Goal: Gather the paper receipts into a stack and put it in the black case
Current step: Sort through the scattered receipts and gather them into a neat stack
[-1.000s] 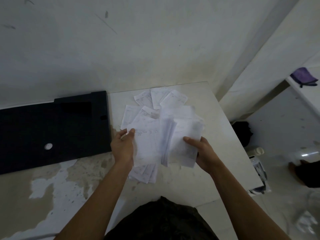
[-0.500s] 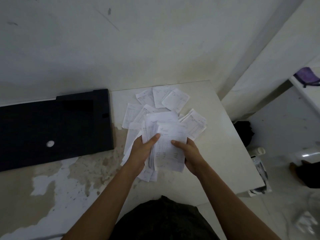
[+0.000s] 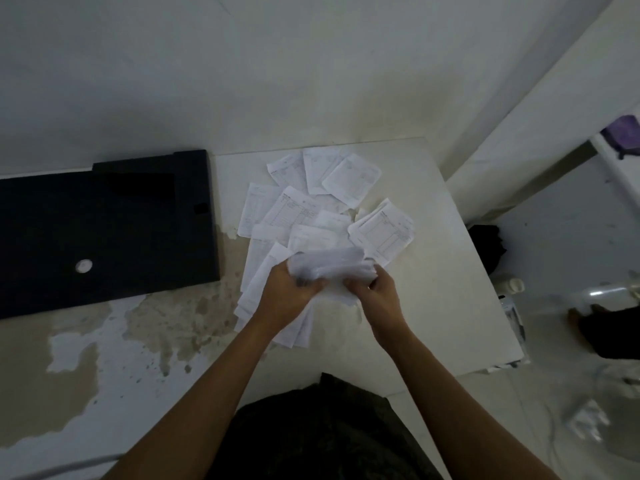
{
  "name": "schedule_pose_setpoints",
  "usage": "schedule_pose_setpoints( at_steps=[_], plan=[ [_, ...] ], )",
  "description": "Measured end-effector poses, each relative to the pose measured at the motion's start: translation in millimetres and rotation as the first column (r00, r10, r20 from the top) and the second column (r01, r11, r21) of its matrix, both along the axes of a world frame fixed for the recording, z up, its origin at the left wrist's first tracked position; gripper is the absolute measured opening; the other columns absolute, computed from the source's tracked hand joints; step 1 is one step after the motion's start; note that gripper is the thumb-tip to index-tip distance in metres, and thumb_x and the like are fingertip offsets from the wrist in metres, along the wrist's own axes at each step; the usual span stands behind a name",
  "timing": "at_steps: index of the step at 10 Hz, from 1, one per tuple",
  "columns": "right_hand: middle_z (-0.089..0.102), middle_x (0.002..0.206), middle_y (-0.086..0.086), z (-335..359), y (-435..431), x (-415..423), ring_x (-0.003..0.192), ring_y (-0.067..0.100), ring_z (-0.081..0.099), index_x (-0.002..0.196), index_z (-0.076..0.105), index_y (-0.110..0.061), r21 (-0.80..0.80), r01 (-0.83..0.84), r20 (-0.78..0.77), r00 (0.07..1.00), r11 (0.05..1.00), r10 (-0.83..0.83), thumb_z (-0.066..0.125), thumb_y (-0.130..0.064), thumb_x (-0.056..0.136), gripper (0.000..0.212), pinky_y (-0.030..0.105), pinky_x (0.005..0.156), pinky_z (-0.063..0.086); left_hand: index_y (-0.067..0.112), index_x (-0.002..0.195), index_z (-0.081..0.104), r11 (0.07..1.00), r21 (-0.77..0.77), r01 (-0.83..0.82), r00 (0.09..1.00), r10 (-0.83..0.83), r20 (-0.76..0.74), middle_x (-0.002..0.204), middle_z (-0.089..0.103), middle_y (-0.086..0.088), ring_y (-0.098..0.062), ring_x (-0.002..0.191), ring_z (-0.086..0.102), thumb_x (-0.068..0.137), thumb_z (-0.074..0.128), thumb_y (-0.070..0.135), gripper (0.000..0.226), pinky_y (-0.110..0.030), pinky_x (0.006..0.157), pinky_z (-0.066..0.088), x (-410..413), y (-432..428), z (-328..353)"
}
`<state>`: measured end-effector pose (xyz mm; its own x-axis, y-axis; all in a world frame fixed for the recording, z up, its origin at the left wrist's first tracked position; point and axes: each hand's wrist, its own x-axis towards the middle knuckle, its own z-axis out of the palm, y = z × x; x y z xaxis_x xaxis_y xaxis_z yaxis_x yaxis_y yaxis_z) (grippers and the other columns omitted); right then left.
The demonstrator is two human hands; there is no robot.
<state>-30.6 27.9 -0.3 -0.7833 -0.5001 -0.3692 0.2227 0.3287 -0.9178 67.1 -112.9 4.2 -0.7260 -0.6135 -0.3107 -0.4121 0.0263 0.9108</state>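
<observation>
Since half a second ago both hands have dropped lower and closer together, and the bundle of receipts (image 3: 330, 268) they hold went from a readable flat sheet to a blurry wad between them. Left hand (image 3: 289, 294) has its grip curled round the left end of the bundle, right hand (image 3: 375, 292) has its grip pinching the right end, thumbs almost meeting in the middle. So both are closed on paper, not loose.

Loose receipts (image 3: 301, 209) are spread out on the surface (image 3: 450, 289) in a fan from about 12 o'clock round to 2 o'clock of the hands, overlapping each other. One small pile (image 3: 384, 233) sits at 1 o'clock, just beside the held bundle. A few more slips (image 3: 256, 289) lie under the left wrist, running down toward 6 o'clock.

Black case (image 3: 104, 230) lies flat at 9 o'clock, well apart from the hands, its right edge near the leftmost slips. It has a small round silver spot (image 3: 83, 266) on top. Surface paint is peeled in patches below the case.
</observation>
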Motion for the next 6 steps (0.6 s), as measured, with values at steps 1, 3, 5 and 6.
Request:
schedule_pose_setpoints(
  at_steps=[1, 3, 5, 6],
  plan=[
    [0.061, 0.128, -0.002, -6, 5, 7, 0.119, 0.014, 0.058, 0.133, 0.048, -0.025, 0.093, -0.026, -0.008, 1.0, 0.995, 0.026, 0.075, -0.024, 0.076, 0.063, 0.043, 0.101, 0.048, 0.002, 0.116, 0.057, 1.0, -0.015, 0.022, 1.0, -0.022, 0.014, 0.105, 0.06, -0.001, 0.009, 0.087, 0.06, 0.069, 0.072, 0.053, 0.071, -0.031, 0.093, 0.05, 4, 2, -15],
    [0.062, 0.128, 0.0, -9, -9, 13, 0.12, 0.018, 0.058, 0.135, 0.05, -0.023, 0.111, -0.097, 0.047, 0.995, 0.989, 0.092, 0.07, -0.005, 0.081, 0.06, 0.039, 0.102, 0.051, 0.003, 0.118, 0.057, 0.995, 0.071, -0.07, 0.995, 0.064, 0.079, 0.099, 0.061, 0.001, -0.007, 0.092, 0.059, 0.08, 0.067, 0.011, 0.04, -0.02, 0.079, 0.047, -4, 13, -26],
    [0.039, 0.153, -0.001, -5, -13, 10, 0.139, 0.017, 0.039, 0.15, 0.029, -0.027, 0.064, -0.045, 0.015, 0.999, 0.997, 0.044, 0.064, -0.017, 0.075, 0.083, 0.044, 0.114, 0.037, 0.002, 0.102, 0.059, 0.991, 0.093, -0.1, 0.995, 0.098, 0.029, 0.089, 0.059, 0.0, 0.001, 0.075, 0.06, 0.076, 0.062, 0.018, 0.031, 0.0, 0.064, 0.043, -13, 15, -26],
    [0.046, 0.149, -0.004, -3, -10, 9, 0.135, 0.013, 0.045, 0.146, 0.038, -0.029, 0.069, -0.141, -0.078, 0.986, 0.988, 0.146, 0.061, -0.013, 0.074, 0.077, 0.048, 0.113, 0.039, -0.002, 0.116, 0.056, 0.985, 0.133, -0.109, 0.994, 0.107, 0.016, 0.102, 0.062, -0.013, -0.005, 0.09, 0.062, 0.076, 0.063, 0.018, 0.045, -0.005, 0.068, 0.044, -12, 17, -26]
  ],
)
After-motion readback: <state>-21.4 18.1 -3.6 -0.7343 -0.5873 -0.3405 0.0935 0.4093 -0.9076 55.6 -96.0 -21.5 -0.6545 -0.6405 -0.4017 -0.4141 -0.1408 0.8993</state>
